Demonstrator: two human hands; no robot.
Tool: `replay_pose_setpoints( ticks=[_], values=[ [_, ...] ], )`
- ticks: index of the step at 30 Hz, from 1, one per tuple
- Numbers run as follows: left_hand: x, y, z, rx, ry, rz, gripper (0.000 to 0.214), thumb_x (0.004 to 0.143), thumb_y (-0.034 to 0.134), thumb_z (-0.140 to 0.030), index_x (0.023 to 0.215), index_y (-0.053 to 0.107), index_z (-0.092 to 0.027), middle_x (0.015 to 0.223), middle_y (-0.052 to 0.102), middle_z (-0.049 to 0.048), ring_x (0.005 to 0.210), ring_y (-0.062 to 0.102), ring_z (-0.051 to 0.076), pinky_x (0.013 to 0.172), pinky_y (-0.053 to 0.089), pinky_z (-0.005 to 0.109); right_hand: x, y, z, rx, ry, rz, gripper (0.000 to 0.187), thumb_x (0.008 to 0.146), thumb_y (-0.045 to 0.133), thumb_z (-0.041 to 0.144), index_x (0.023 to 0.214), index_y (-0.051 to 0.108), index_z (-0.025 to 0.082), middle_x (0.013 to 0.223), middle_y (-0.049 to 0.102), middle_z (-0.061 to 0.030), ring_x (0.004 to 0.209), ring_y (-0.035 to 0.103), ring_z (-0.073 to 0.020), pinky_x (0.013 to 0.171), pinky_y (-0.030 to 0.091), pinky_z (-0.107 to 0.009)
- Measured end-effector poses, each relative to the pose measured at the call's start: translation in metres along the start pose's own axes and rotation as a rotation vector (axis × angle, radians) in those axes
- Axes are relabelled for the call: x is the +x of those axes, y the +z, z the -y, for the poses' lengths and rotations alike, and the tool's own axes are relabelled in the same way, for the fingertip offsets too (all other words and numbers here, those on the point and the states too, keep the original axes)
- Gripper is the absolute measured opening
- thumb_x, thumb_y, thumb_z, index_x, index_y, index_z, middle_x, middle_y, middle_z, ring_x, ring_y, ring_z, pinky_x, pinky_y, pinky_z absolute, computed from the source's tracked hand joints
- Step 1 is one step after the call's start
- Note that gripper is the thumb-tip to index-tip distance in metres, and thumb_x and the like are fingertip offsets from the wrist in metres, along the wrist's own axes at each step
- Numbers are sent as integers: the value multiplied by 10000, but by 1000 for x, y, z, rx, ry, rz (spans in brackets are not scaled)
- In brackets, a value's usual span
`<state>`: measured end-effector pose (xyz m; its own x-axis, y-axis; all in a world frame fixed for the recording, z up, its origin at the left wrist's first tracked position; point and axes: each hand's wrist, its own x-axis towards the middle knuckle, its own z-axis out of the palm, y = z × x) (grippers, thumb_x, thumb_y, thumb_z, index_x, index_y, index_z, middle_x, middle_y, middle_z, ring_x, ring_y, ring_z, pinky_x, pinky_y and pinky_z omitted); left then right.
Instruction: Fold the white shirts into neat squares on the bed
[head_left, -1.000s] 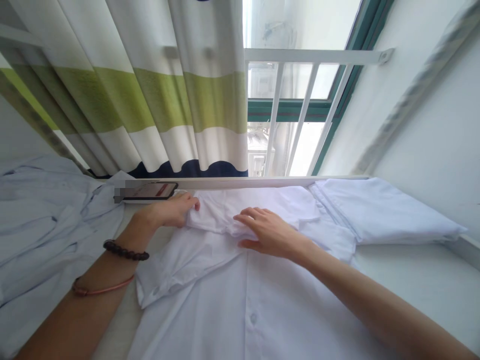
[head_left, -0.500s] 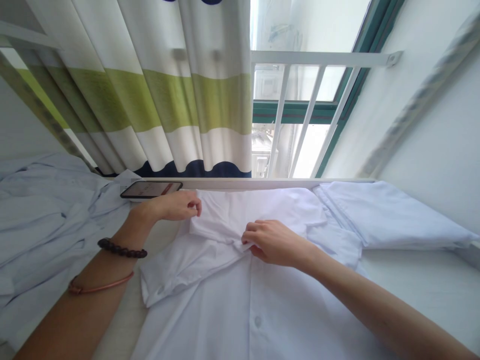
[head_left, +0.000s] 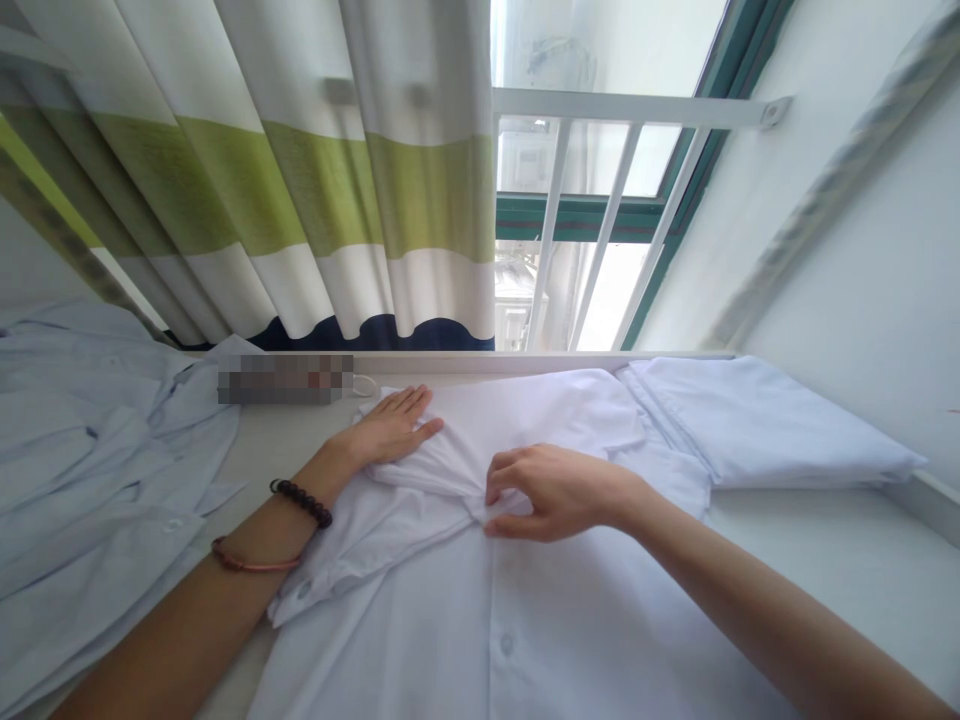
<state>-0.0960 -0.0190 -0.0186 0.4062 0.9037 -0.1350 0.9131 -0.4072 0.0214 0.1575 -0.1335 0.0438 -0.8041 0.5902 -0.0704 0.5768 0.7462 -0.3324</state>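
Note:
A white buttoned shirt (head_left: pixel 420 620) lies in front of me, its upper part folded over and one cuffed sleeve reaching out to the left. My left hand (head_left: pixel 396 425) rests flat on the folded part near its left edge, fingers stretched out. Over the middle of the shirt, by the top of the button strip, my right hand (head_left: pixel 547 490) is curved with thumb and fingertips apart. Its fingertips are at the cloth, and no fabric shows pinched between them. A dark beaded bracelet and a reddish band circle my left wrist and forearm.
Crumpled white garments (head_left: pixel 97 470) are heaped at the left. A folded white garment (head_left: pixel 780 420) lies at the right. A blurred-out object (head_left: pixel 285 380) sits by the back ledge. Behind are a striped curtain (head_left: pixel 285 190) and a white window railing (head_left: pixel 630 107).
My left hand has let go of the fold's edge, moved right and flattened onto the cloth. My right hand has loosened its pinch on the shirt. The view has shifted slightly.

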Motion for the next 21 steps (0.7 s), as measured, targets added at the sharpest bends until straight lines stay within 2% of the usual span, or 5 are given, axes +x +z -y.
replay_pose_setpoints(
  ticks=[5, 8, 12, 18, 21],
  values=[
    [-30, -48, -5, -73, 150, 112, 637, 824, 498, -506, 1372, 437, -186, 1511, 324, 122, 1384, 282, 277, 1109, 242, 384, -6, 4, 4, -68, -17, -57, 269, 847, 593, 317, 1065, 655, 172, 1099, 637, -75, 908, 613, -209, 807, 461, -321],
    [-52, -76, -9, -121, 260, 229, 363, 745, 577, -315, 1095, 611, -224, 1200, 566, 47, 1099, 536, 216, 959, 396, 304, -1, 14, 8, -205, -44, -156, 321, 810, 649, 327, 1085, 627, 162, 1098, 610, -89, 904, 583, -227, 803, 456, -350],
    [-61, -76, -16, -51, 218, 341, 394, 584, 679, -235, 974, 624, -222, 1057, 575, 18, 998, 532, 215, 851, 432, 275, 6, 21, 8, -252, -51, -180, 193, 831, 621, 209, 1020, 642, 175, 1002, 628, -61, 835, 579, -192, 764, 439, -316],
    [-60, -78, -14, -109, 264, 301, 150, 648, 520, -135, 760, 606, -187, 762, 600, -10, 724, 555, 159, 646, 411, 234, 1, 11, 8, -165, -14, -374, 187, 909, 490, 171, 1007, 649, 180, 939, 653, -38, 802, 586, -155, 756, 417, -293],
    [-71, -93, -12, -197, 242, 358, 100, 673, 594, -225, 763, 621, -191, 720, 609, -20, 680, 563, 152, 596, 404, 221, -4, 8, 8, -72, -30, -256, 175, 864, 535, 145, 983, 652, 197, 938, 658, -21, 801, 602, -146, 730, 429, -273]
  ],
)
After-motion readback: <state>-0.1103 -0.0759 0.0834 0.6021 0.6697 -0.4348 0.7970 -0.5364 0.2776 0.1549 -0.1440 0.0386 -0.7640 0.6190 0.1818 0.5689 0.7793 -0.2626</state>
